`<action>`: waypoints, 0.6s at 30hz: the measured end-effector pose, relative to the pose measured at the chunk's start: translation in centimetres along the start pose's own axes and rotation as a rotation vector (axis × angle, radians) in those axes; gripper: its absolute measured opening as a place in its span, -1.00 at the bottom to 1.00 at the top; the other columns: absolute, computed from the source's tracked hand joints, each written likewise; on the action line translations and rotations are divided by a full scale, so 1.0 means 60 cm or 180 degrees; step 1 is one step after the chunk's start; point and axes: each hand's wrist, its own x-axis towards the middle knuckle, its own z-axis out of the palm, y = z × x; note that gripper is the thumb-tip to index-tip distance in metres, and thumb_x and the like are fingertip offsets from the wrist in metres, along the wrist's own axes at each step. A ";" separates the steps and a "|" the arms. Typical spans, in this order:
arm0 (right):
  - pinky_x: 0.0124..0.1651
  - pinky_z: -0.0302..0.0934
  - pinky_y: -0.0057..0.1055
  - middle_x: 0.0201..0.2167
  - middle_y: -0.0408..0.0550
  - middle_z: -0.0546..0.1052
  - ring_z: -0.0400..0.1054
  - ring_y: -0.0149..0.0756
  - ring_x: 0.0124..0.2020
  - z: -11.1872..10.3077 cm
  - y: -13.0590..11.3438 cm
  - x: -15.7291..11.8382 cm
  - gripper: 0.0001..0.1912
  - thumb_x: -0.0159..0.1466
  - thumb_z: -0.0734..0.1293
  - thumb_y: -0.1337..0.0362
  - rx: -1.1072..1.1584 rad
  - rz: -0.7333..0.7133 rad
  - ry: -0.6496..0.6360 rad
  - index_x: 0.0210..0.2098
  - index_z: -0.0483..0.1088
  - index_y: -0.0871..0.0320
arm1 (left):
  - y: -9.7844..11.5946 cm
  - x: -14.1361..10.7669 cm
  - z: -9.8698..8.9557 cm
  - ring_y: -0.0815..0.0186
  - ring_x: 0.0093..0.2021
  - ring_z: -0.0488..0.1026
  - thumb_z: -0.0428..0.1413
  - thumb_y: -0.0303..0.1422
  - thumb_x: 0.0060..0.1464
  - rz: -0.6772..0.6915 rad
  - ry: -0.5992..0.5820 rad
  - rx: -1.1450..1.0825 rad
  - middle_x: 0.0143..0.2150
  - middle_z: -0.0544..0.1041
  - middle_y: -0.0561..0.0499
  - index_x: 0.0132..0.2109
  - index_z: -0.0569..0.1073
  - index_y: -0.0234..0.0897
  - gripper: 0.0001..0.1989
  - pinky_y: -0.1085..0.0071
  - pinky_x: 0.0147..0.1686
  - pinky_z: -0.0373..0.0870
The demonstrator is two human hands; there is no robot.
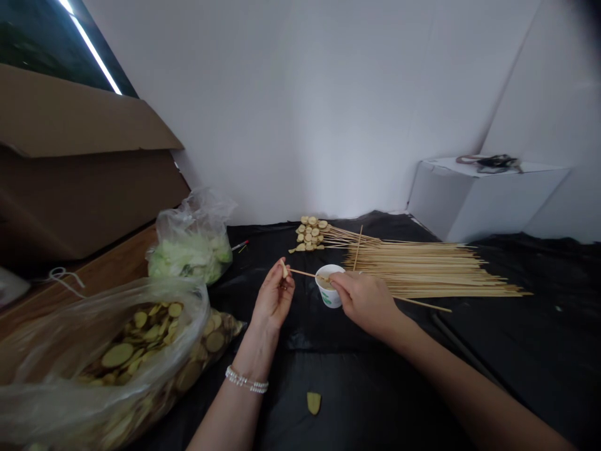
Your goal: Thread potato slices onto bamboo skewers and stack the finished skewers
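Note:
My left hand pinches a pale slice at the tip of a wooden skewer. The fingers of my right hand are closed round the same skewer, whose other end sticks out to the right past my wrist. Under the skewer and beside my right fingertips stands a white paper cup with a green mark. Behind the hands, skewers with slices on their ends lie in a bunch, next to a wide pile of bare skewers.
An open plastic bag of slices fills the lower left. Behind it sit a bag of pale green pieces and a cardboard box. One slice lies on the black sheet in front. A white box stands back right.

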 end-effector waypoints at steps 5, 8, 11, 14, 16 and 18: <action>-0.41 -0.12 -0.42 -0.34 -0.13 0.54 0.36 -0.34 -0.36 -0.003 0.003 0.002 -0.72 0.35 0.08 0.26 -0.0107 0.0071 -0.0006 -0.18 0.42 0.04 | 0.002 -0.004 0.001 0.50 -0.44 0.46 0.07 -0.62 0.08 0.0012 0.0082 0.0174 -0.28 0.54 -0.02 -0.20 0.49 -0.33 -0.81 0.61 -0.46 0.44; -0.42 -0.12 -0.42 -0.36 -0.13 0.53 0.35 -0.34 -0.37 -0.005 0.003 0.003 -0.71 0.34 0.08 0.26 -0.0142 0.0062 -0.0046 -0.20 0.42 0.06 | 0.002 -0.008 0.001 0.48 -0.44 0.46 0.12 -0.59 0.05 -0.0047 0.0125 0.0211 -0.25 0.55 0.01 -0.25 0.48 -0.29 -0.86 0.57 -0.48 0.44; -0.42 -0.12 -0.42 -0.35 -0.13 0.53 0.35 -0.35 -0.37 -0.007 0.002 0.003 -0.71 0.34 0.08 0.26 -0.0136 0.0044 -0.0063 -0.21 0.42 0.05 | 0.002 -0.008 0.000 0.47 -0.43 0.47 0.12 -0.58 0.05 -0.0042 0.0122 0.0183 -0.31 0.55 0.03 -0.24 0.48 -0.27 -0.84 0.54 -0.46 0.45; -0.41 -0.11 -0.43 -0.33 -0.12 0.54 0.35 -0.34 -0.35 -0.007 0.001 0.003 -0.71 0.34 0.08 0.26 -0.0120 0.0063 -0.0067 -0.20 0.43 0.05 | 0.003 -0.007 -0.001 0.49 -0.49 0.44 0.10 -0.57 0.07 -0.0005 0.0081 0.0143 -0.40 0.52 0.06 -0.19 0.50 -0.26 -0.81 0.55 -0.48 0.44; -0.41 -0.10 -0.43 -0.33 -0.12 0.54 0.36 -0.34 -0.34 -0.007 0.001 0.003 -0.70 0.34 0.08 0.26 -0.0131 0.0071 -0.0069 -0.20 0.43 0.05 | 0.003 -0.004 -0.002 0.51 -0.52 0.42 0.10 -0.58 0.07 0.0023 0.0084 0.0118 -0.42 0.51 0.07 -0.18 0.50 -0.27 -0.81 0.56 -0.50 0.43; -0.42 -0.11 -0.42 -0.33 -0.13 0.54 0.37 -0.33 -0.35 -0.007 0.001 0.003 -0.71 0.34 0.08 0.26 -0.0133 0.0067 -0.0064 -0.20 0.43 0.04 | 0.003 -0.002 -0.003 0.51 -0.51 0.42 0.09 -0.58 0.07 0.0063 0.0098 0.0094 -0.40 0.52 0.05 -0.19 0.51 -0.30 -0.82 0.58 -0.51 0.42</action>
